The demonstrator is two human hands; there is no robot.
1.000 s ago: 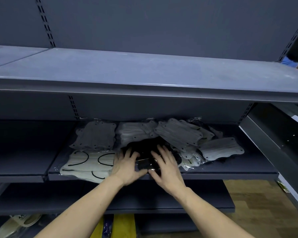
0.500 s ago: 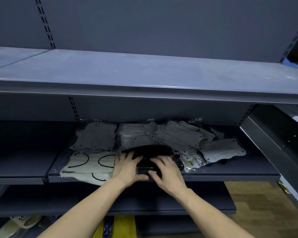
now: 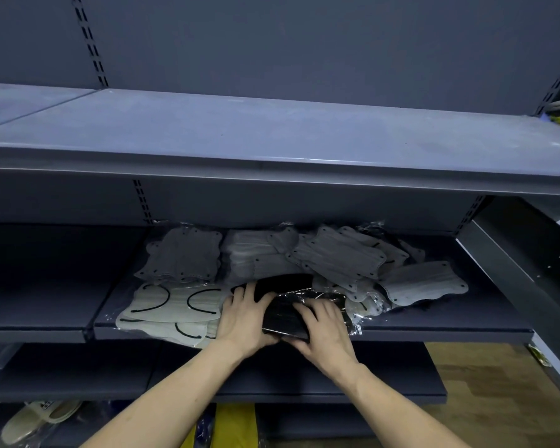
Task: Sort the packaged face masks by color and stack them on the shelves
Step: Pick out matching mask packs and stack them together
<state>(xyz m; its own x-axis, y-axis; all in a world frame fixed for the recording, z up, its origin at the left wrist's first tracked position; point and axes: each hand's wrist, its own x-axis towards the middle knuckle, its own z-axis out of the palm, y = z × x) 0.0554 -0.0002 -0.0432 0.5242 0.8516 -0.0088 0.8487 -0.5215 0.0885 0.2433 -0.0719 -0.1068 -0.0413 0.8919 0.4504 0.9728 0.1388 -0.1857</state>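
Observation:
A stack of black packaged masks [image 3: 285,313] lies at the front of the middle shelf [image 3: 434,328]. My left hand [image 3: 243,318] grips its left side, and my right hand [image 3: 325,331] presses on its right side and top. To the left lies a pile of white masks with black ear loops [image 3: 172,307]. Behind it sits a grey mask stack [image 3: 181,253]. More grey masks [image 3: 337,257] lie scattered across the shelf's back and right, one [image 3: 424,284] furthest right. Part of the black stack is hidden under my hands.
The upper shelf [image 3: 272,140] overhangs the masks closely. A lower shelf [image 3: 337,383] sits below my wrists. A pale shoe [image 3: 39,418] and a yellow item [image 3: 233,425] lie at floor level. A side panel [image 3: 514,279] bounds the right.
Both hands have drawn back toward the shelf's front edge, closing in on the black stack and pulling it slightly forward.

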